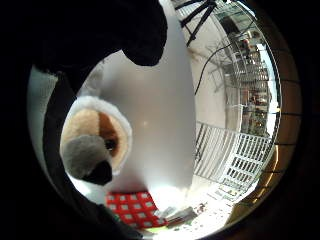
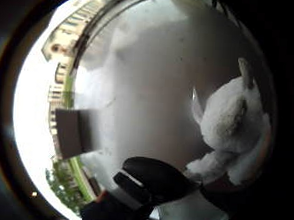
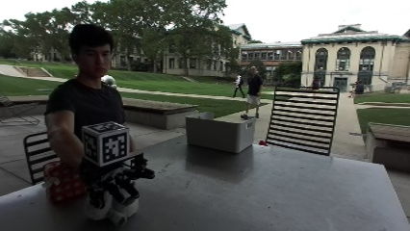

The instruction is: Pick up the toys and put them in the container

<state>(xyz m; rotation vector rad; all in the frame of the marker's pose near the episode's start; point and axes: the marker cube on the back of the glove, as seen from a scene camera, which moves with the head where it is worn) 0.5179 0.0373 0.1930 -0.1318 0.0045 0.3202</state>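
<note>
— Nearest the camera, what is that by the tabletop's near edge?

— Gloved right hand (image 3: 115,185), fingers curled down around a white plush dog (image 3: 114,208) that rests on the tabletop (image 3: 269,192). In the little finger side palm view the dog's face (image 1: 95,142) sits right against the palm, with a grey muzzle and a black nose.

— Anything beside it?

— One red toy with white squares (image 3: 63,183), just beside the hand, toward the tabletop's near corner on the person's side.

— And the container?

— White bin (image 3: 219,131), open on top, at the far edge, well apart from the hand. Bare tabletop stretches between them. Behind that edge stands a slatted chair back (image 3: 302,119).
</note>
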